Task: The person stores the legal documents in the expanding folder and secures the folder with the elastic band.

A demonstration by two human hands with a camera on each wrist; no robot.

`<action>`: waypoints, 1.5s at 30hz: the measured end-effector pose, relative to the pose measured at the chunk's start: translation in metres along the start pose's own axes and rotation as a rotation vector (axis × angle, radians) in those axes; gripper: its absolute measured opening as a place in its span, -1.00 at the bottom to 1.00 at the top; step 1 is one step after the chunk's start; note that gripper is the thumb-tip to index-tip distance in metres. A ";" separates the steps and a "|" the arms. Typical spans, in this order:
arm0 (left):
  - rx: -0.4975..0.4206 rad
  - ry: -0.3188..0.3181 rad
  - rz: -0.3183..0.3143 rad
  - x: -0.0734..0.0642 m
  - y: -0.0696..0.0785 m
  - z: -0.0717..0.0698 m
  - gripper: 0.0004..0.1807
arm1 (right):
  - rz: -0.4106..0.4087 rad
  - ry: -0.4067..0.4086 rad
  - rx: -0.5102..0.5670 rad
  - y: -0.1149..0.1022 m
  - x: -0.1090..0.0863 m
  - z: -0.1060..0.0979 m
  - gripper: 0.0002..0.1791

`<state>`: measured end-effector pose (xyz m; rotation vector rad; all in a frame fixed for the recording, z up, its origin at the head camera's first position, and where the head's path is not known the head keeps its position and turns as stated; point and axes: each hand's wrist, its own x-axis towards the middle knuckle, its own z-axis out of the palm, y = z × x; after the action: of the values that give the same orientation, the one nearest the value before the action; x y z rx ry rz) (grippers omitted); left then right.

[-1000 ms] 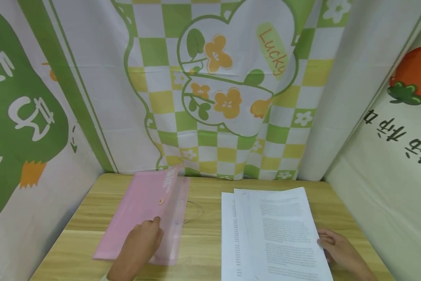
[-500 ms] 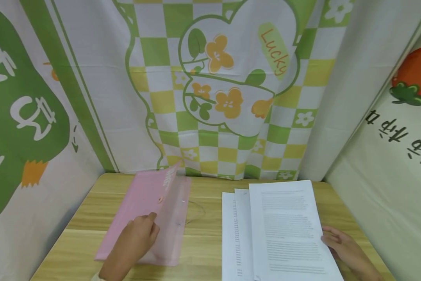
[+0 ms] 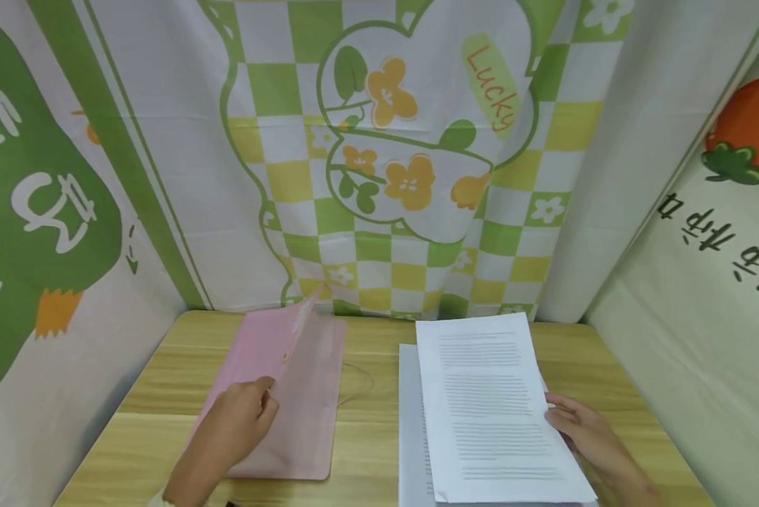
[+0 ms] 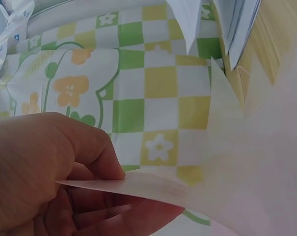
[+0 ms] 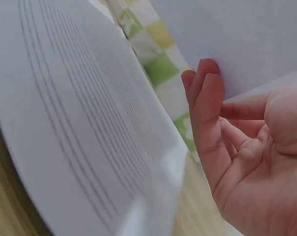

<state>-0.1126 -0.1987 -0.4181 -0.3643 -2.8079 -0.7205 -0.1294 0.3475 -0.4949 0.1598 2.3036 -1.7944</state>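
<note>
My left hand [image 3: 232, 421] pinches the edge of the top cover of a pink plastic document folder [image 3: 259, 345] and holds it partly raised, so the folder gapes on its right side. In the left wrist view the thumb lies above the thin cover [image 4: 153, 189] and the fingers below it. My right hand [image 3: 591, 436] pinches the right edge of some printed paper [image 3: 487, 401], lifted and tilted above other sheets. Between thumb and fingers that paper [image 5: 246, 44] shows in the right wrist view. More printed sheets [image 3: 409, 422] lie beneath on the table.
The wooden table [image 3: 367, 436] runs back to a checked green and yellow cloth [image 3: 411, 267]. Cloth walls stand at left and right. A thin cord [image 3: 369, 380] loops out from the folder's right side. A small dark object [image 3: 231, 503] shows at the bottom edge.
The right hand has lifted the paper and moved it left over the stack. The left hand has shifted slightly left and down, raising the folder's cover so it gapes wider.
</note>
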 end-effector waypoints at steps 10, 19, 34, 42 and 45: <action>-0.020 0.003 0.009 0.000 -0.004 -0.007 -0.78 | -0.059 -0.103 0.006 -0.017 0.023 0.041 -0.40; -0.033 0.063 0.066 0.000 -0.012 -0.009 -0.79 | -0.068 -0.125 0.010 -0.029 0.047 0.079 -0.46; -0.064 0.062 0.069 0.000 -0.013 -0.011 -0.82 | -0.047 -0.071 -0.083 -0.038 0.063 0.117 -0.52; -0.068 0.071 0.075 -0.001 -0.014 -0.010 -0.81 | -0.055 -0.093 -0.083 -0.041 0.068 0.123 -0.53; -0.078 0.059 0.065 0.000 -0.014 -0.010 -0.81 | -0.059 -0.077 -0.100 -0.042 0.068 0.122 -0.53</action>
<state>-0.1148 -0.2161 -0.4156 -0.4380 -2.7054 -0.8142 -0.1916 0.2160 -0.4999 0.0061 2.3598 -1.6771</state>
